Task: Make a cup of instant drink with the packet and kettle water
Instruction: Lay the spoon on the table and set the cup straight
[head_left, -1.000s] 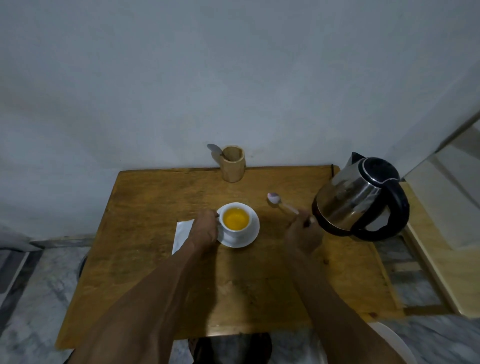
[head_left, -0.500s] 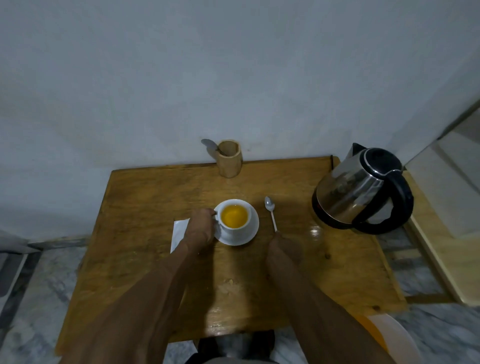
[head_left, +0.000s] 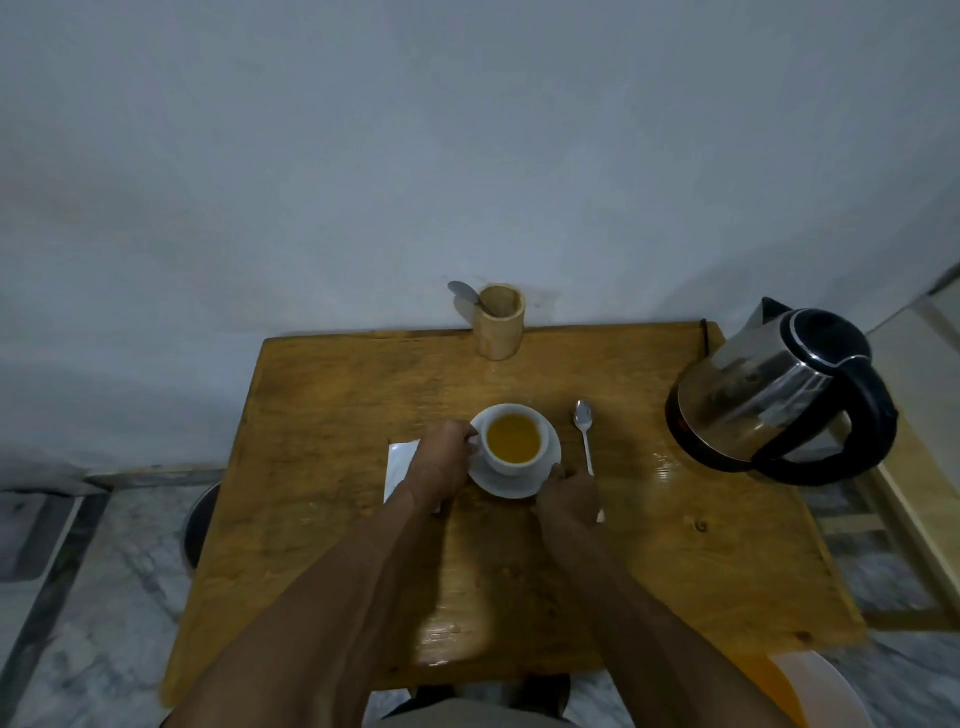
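Note:
A white cup (head_left: 514, 441) filled with orange drink stands on a white saucer (head_left: 519, 483) in the middle of the wooden table (head_left: 332, 415). My left hand (head_left: 441, 462) grips the cup's handle on its left side. My right hand (head_left: 569, 496) touches the saucer's right front rim; whether it grips the rim is unclear. A metal spoon (head_left: 584, 431) lies on the table just right of the saucer, free of my hand. A white packet (head_left: 400, 465) lies flat left of the cup, partly under my left hand. The steel kettle (head_left: 779, 400) with black handle stands at the table's right edge.
A bamboo cup (head_left: 498, 327) holding a spoon (head_left: 464, 293) stands at the table's back edge against the wall. A wooden bench (head_left: 919, 499) sits to the right of the table. A white and orange container (head_left: 810, 691) shows at the bottom right.
My right hand laid the spoon on the table beside the saucer, let go of it, and moved left to the saucer's rim. My left hand stayed on the cup handle.

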